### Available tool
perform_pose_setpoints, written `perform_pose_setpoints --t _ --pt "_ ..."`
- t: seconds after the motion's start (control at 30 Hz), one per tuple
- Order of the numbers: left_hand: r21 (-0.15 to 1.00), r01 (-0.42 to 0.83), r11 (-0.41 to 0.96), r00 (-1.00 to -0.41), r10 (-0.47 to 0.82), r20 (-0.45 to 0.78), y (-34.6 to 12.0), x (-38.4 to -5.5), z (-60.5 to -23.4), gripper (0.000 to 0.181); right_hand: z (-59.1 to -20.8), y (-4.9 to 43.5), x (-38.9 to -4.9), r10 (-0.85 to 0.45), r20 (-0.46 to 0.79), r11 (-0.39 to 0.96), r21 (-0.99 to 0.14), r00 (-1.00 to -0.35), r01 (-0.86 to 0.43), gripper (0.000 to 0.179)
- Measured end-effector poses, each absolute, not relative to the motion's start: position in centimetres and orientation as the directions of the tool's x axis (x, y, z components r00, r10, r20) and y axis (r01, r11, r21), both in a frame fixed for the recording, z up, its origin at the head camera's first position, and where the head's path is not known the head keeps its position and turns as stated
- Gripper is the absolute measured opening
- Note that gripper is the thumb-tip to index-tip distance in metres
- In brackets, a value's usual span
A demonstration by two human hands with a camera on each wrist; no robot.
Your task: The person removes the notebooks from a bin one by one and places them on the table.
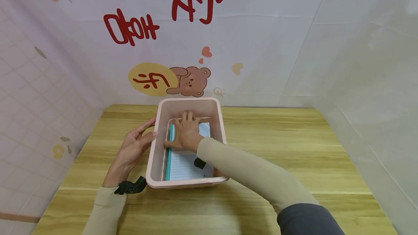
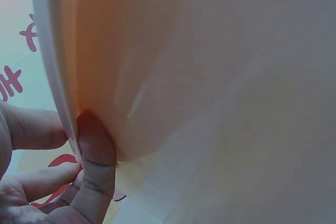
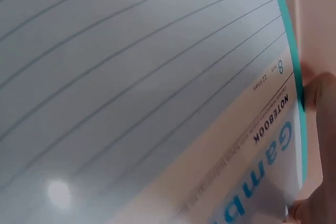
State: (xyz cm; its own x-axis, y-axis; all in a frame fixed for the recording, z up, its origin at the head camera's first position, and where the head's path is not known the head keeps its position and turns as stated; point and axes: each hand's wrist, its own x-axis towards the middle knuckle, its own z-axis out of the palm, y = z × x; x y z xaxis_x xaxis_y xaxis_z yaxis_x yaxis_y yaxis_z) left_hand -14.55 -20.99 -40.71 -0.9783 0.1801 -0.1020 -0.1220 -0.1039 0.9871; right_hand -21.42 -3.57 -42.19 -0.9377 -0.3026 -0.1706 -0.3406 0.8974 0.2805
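Observation:
A pale pink plastic bin stands on the wooden table, and a notebook with a lined white cover and teal spine lies inside it. My left hand pinches the bin's left rim between thumb and fingers; the left wrist view shows the pinched rim close up. Reaching into the bin, my right hand spreads over the notebook's upper part, its fingers toward the far wall. In the right wrist view, the thumb touches the teal spine near the bin wall. The palm's underside is hidden.
The wooden table extends to both sides of the bin. Behind it hangs a white backdrop with red characters and a printed bear. More white sheeting closes off the sides. A black band is on the left wrist.

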Motion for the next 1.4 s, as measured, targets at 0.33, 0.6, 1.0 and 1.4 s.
perform_pose_setpoints --t 0.33,0.6,1.0,1.4 --pt "0.989 -0.11 -0.102 -0.98 0.179 -0.09 -21.0 -14.6 -40.9 0.067 -41.3 -3.3 -21.2 -0.343 -0.185 0.881 0.275 -0.921 -0.384 0.106" --pt "0.991 -0.116 -0.067 -0.98 0.17 -0.103 -21.0 -14.4 -40.7 0.068 -41.0 -3.1 -21.7 -0.43 -0.134 0.863 0.229 -0.893 -0.45 0.092" --pt "0.988 -0.128 -0.084 -0.98 0.162 -0.113 -20.8 -14.4 -40.6 0.068 -40.5 -3.0 -21.8 -0.473 -0.06 0.854 0.214 -0.879 -0.474 0.087" --pt "0.989 -0.125 -0.074 -0.98 0.164 -0.111 -20.8 -14.3 -40.5 0.068 -40.2 -2.7 -22.1 -0.476 0.038 0.869 0.175 -0.879 -0.463 0.078"
